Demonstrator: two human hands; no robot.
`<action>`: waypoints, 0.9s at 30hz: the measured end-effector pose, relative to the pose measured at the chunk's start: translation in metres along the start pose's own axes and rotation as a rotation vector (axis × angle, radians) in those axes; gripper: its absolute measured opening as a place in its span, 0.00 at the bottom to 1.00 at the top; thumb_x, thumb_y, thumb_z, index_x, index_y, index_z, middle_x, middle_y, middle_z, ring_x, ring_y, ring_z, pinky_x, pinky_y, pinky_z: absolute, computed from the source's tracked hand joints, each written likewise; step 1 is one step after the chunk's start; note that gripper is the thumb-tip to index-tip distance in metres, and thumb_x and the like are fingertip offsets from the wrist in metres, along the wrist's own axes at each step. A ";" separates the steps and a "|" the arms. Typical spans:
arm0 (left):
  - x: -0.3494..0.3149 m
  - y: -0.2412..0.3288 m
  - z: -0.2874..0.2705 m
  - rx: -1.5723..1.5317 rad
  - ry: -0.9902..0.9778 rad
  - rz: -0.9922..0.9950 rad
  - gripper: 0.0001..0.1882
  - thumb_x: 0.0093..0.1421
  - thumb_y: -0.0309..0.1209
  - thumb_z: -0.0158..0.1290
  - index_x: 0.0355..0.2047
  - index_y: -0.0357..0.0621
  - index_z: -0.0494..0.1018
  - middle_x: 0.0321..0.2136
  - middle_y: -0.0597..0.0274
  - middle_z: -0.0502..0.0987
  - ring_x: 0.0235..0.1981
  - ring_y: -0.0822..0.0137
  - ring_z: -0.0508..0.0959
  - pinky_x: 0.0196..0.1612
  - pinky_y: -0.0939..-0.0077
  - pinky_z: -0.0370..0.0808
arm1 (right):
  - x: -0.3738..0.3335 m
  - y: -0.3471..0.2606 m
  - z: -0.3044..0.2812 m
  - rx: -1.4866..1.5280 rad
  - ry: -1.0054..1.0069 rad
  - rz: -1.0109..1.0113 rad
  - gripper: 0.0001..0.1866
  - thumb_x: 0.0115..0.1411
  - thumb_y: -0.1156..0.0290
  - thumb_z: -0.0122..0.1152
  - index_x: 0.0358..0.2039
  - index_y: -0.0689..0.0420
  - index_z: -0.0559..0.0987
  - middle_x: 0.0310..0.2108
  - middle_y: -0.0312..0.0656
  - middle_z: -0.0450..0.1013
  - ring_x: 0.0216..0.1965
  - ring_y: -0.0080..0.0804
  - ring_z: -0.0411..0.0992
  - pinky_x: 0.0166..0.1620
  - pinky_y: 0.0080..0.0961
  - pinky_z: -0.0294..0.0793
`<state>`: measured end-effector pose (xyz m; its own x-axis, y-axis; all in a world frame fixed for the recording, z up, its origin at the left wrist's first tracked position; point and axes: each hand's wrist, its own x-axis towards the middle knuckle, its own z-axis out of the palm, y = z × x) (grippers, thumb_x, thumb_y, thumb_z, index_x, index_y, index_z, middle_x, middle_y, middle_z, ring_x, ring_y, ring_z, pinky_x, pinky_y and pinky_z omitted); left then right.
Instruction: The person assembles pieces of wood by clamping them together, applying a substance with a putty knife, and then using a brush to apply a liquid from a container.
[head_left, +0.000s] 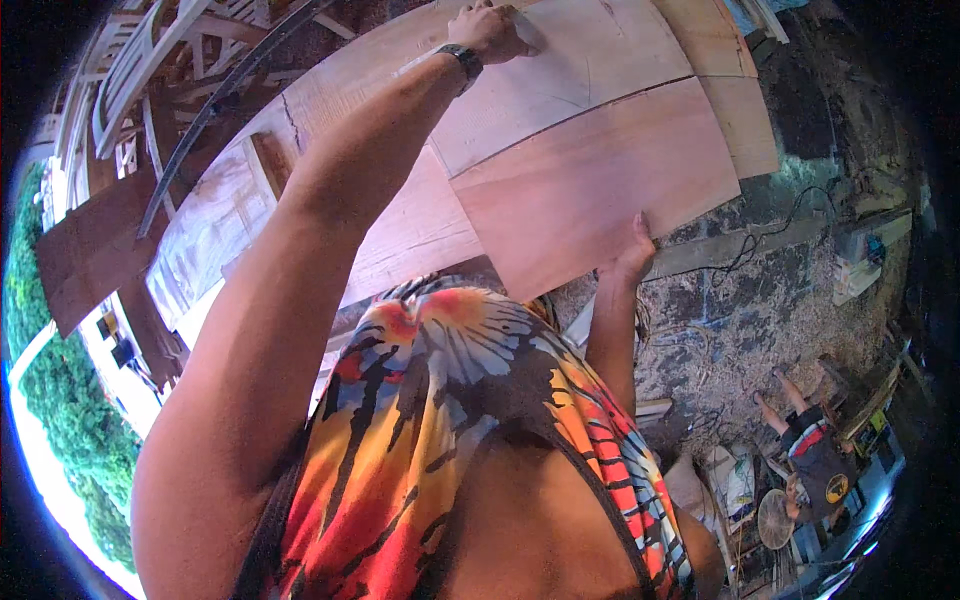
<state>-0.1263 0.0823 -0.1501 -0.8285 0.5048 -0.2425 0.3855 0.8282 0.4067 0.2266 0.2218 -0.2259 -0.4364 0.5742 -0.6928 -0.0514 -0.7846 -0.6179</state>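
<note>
A thin reddish plywood sheet (600, 180) lies flat on a larger pale plywood surface (570, 60). My right hand (632, 255) grips the sheet's near right edge, thumb on top and fingers hidden beneath. Far ahead, my left hand (490, 32), with a dark watch (465, 62) on its wrist, is down on the pale plywood with its fingers curled. A small greyish patch shows beside those fingers; whether it is a held thing or a shadow I cannot make out. Another light wood piece (415, 235) lies left of the sheet, under my forearm.
Wooden frames (150, 70) are stacked at the far left, near a brown board (95, 245). A dark cable (770, 235) runs over the shavings-strewn floor (720, 340) on the right. Another person (820, 455) is at the lower right by a round fan-like object (775, 518).
</note>
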 end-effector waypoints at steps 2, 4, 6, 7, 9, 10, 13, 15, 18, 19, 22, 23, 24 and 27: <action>-0.004 -0.003 0.001 -0.017 0.021 0.005 0.39 0.43 0.58 0.69 0.52 0.51 0.76 0.50 0.48 0.77 0.55 0.48 0.74 0.56 0.50 0.73 | -0.004 0.000 0.006 0.039 -0.017 0.002 0.27 0.64 0.62 0.55 0.59 0.65 0.71 0.56 0.49 0.71 0.57 0.51 0.69 0.59 0.48 0.68; -0.013 0.002 0.003 -0.004 0.084 0.044 0.34 0.46 0.57 0.68 0.48 0.49 0.77 0.45 0.51 0.78 0.50 0.50 0.76 0.53 0.52 0.74 | 0.008 0.006 -0.010 0.044 0.005 -0.029 0.26 0.64 0.63 0.56 0.59 0.65 0.71 0.56 0.50 0.71 0.57 0.50 0.69 0.58 0.47 0.69; -0.008 -0.002 0.009 0.012 0.162 0.081 0.30 0.49 0.55 0.67 0.44 0.48 0.79 0.40 0.54 0.80 0.46 0.52 0.78 0.50 0.54 0.74 | 0.026 0.015 -0.024 0.051 0.012 -0.063 0.25 0.64 0.64 0.56 0.58 0.65 0.72 0.55 0.50 0.72 0.56 0.49 0.70 0.58 0.46 0.69; -0.002 -0.017 0.022 0.072 0.197 0.060 0.36 0.47 0.59 0.66 0.49 0.49 0.77 0.45 0.50 0.79 0.50 0.51 0.77 0.53 0.54 0.73 | 0.032 0.021 -0.028 0.043 -0.027 -0.036 0.26 0.65 0.62 0.54 0.59 0.64 0.70 0.56 0.49 0.71 0.57 0.50 0.69 0.59 0.46 0.68; 0.002 -0.023 0.036 0.126 0.214 0.051 0.42 0.46 0.64 0.65 0.54 0.51 0.76 0.51 0.47 0.78 0.54 0.49 0.76 0.57 0.55 0.73 | 0.030 0.023 -0.029 0.038 -0.043 -0.013 0.27 0.65 0.60 0.52 0.61 0.62 0.69 0.57 0.49 0.70 0.58 0.50 0.68 0.60 0.46 0.67; 0.000 -0.019 0.037 0.155 0.215 0.049 0.41 0.45 0.64 0.65 0.54 0.52 0.76 0.50 0.48 0.78 0.55 0.49 0.75 0.57 0.55 0.74 | 0.018 0.017 -0.013 -0.002 0.075 -0.045 0.25 0.64 0.63 0.55 0.58 0.64 0.71 0.54 0.48 0.72 0.55 0.48 0.70 0.58 0.46 0.69; 0.012 -0.013 0.028 0.135 0.135 0.071 0.40 0.45 0.63 0.66 0.52 0.52 0.77 0.50 0.49 0.78 0.54 0.49 0.76 0.56 0.55 0.74 | 0.013 0.011 -0.007 -0.037 0.157 -0.086 0.22 0.62 0.67 0.59 0.54 0.65 0.74 0.50 0.47 0.73 0.52 0.45 0.71 0.57 0.45 0.69; 0.023 -0.014 0.022 0.082 0.060 0.108 0.39 0.45 0.62 0.66 0.51 0.50 0.78 0.49 0.49 0.78 0.54 0.48 0.76 0.56 0.55 0.75 | 0.019 0.013 -0.012 -0.031 0.120 -0.111 0.21 0.61 0.68 0.59 0.53 0.64 0.75 0.48 0.45 0.73 0.51 0.44 0.71 0.57 0.44 0.69; 0.036 -0.023 0.032 0.133 0.108 0.143 0.35 0.48 0.59 0.65 0.47 0.46 0.80 0.46 0.48 0.80 0.50 0.48 0.79 0.53 0.55 0.76 | 0.026 0.021 -0.023 -0.256 0.055 -0.318 0.28 0.63 0.63 0.61 0.61 0.64 0.69 0.57 0.47 0.69 0.57 0.43 0.69 0.60 0.42 0.68; 0.042 -0.018 0.031 0.058 0.044 0.092 0.32 0.49 0.58 0.64 0.44 0.44 0.81 0.44 0.47 0.81 0.49 0.47 0.80 0.52 0.54 0.76 | 0.020 0.011 -0.021 -0.240 0.071 -0.335 0.28 0.63 0.63 0.61 0.61 0.64 0.69 0.57 0.47 0.69 0.57 0.43 0.69 0.60 0.42 0.68; 0.054 0.000 0.036 -0.093 0.068 0.034 0.28 0.53 0.56 0.62 0.40 0.43 0.82 0.42 0.45 0.82 0.48 0.47 0.80 0.51 0.54 0.76 | 0.015 -0.020 -0.028 -0.348 0.044 -0.086 0.29 0.66 0.61 0.60 0.62 0.63 0.67 0.54 0.45 0.71 0.54 0.38 0.70 0.58 0.41 0.67; 0.062 0.008 0.039 -0.160 0.148 0.002 0.26 0.55 0.55 0.60 0.38 0.43 0.82 0.42 0.44 0.82 0.48 0.47 0.80 0.51 0.53 0.76 | 0.024 -0.030 -0.040 -0.344 0.052 -0.111 0.29 0.66 0.61 0.60 0.62 0.63 0.67 0.54 0.45 0.71 0.54 0.38 0.70 0.58 0.41 0.67; 0.069 0.011 0.042 -0.167 0.155 0.008 0.26 0.55 0.55 0.60 0.38 0.43 0.82 0.42 0.44 0.82 0.48 0.47 0.80 0.51 0.53 0.76 | 0.032 -0.040 -0.056 -0.523 0.057 -0.166 0.28 0.66 0.60 0.59 0.61 0.63 0.68 0.54 0.44 0.71 0.54 0.38 0.70 0.57 0.40 0.68; 0.090 0.015 0.063 -0.134 0.162 -0.088 0.23 0.58 0.54 0.57 0.39 0.46 0.83 0.41 0.45 0.82 0.47 0.47 0.79 0.51 0.54 0.75 | 0.034 -0.049 -0.057 -0.467 -0.053 -0.203 0.25 0.68 0.54 0.55 0.56 0.60 0.70 0.52 0.41 0.72 0.53 0.37 0.71 0.55 0.37 0.69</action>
<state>-0.1698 0.1557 -0.2212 -0.9150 0.3775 -0.1423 0.2604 0.8221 0.5062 0.2650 0.2929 -0.2405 -0.5050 0.6819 -0.5291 0.2613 -0.4635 -0.8467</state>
